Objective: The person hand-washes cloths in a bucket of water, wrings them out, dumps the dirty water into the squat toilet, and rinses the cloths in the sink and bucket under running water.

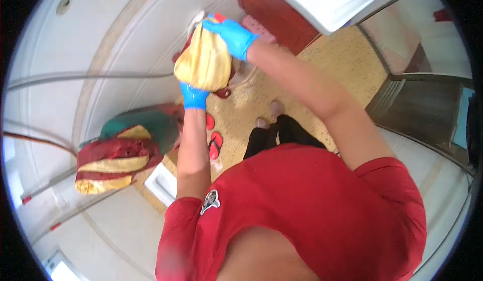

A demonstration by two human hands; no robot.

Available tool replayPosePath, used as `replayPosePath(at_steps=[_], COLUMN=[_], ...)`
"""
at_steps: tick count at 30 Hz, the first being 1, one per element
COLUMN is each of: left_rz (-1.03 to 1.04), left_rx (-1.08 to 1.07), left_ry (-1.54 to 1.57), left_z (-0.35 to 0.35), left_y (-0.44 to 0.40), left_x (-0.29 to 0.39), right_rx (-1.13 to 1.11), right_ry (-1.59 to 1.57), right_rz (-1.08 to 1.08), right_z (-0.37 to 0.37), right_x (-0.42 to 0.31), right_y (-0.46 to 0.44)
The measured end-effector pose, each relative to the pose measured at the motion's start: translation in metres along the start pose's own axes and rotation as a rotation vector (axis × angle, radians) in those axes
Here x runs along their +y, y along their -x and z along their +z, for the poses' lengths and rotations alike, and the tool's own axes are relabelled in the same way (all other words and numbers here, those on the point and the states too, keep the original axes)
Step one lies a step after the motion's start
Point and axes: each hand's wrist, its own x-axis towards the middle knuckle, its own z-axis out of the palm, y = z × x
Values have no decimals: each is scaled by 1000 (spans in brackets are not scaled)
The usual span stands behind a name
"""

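A wet-looking yellow cloth [204,64] hangs bunched between my two blue-gloved hands. From below, my left hand [194,97] grips its lower edge, with the fingers mostly hidden behind the fabric. My right hand [232,37] is closed on the upper right edge, fingers lying over the top. Dark red fabric [222,90] shows behind and below the yellow part; I cannot tell whether both are one piece. A small bright red thing [220,17] sits by my right fingertips, too small to name.
Dark red and yellow cloth [113,160] lies over a green item [141,127] at left. Red flip-flops [215,145] rest on the tan floor [347,54]. A white basin [332,4] tops a red cabinet [276,9]. A grey hose [90,76] runs along the wall.
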Motion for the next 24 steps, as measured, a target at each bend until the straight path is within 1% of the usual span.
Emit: replayPosePath(at_steps=[1,2,3,4,5,6,7,8,10,12,14,15,16,18,19,20,21,22,23,24], left_rz=[28,40,-82,-203,-200,-24,156,154,68,81,242,255,263,228,271,356,320,341,248,248], left_rx=[-56,-83,-192,-302,-304,-316,-315,-312,-90,-93,-153,-195,-202,-211,-306,-206,-178,-143,14,70], left_ry=[-134,-244,30,308,306,-235,-778,-781,-439,-497,-766,-813,-807,-968,-1101,-1310,-1293,-1120,-1061,-822], left_z=[15,8,6,8,12,15,25,36,75,89,88,89,89,96,90,83,87,80,83,84], left_y=[-7,-13,-13,-16,-16,-20,-21,-22,-22,-26,-38,-43,-44,-48,-57,-62,-58,-58,-52,-45], left_x=[9,13,24,35,43,52,61,69,87,99,107,111,113,113,113,106,101,90,84,76], right_rx=[-5,-21,-34,-36,-44,-51,-145,-147,-217,-245,-216,-192,-190,-220,-105,18,114,203,220,232], right_ry=[-19,147,317,318,360,397,521,517,456,509,716,772,782,702,814,923,789,649,542,433], right_rz=[14,14,9,8,-9,-18,-50,-48,33,30,-68,74,66,83,49,9,-92,-189,-205,-219], right_z=[-2,-3,-3,-1,4,6,7,7,20,19,14,20,16,2,1,-1,-16,-30,-27,-22], right_x=[9,13,15,12,10,9,5,4,-15,-19,-15,-32,-29,-17,-14,-9,15,29,16,7], right_y=[-9,-18,-26,-33,-37,-45,-54,-58,-59,-68,-91,-74,-79,-92,-86,-80,-93,-103,-83,-57])
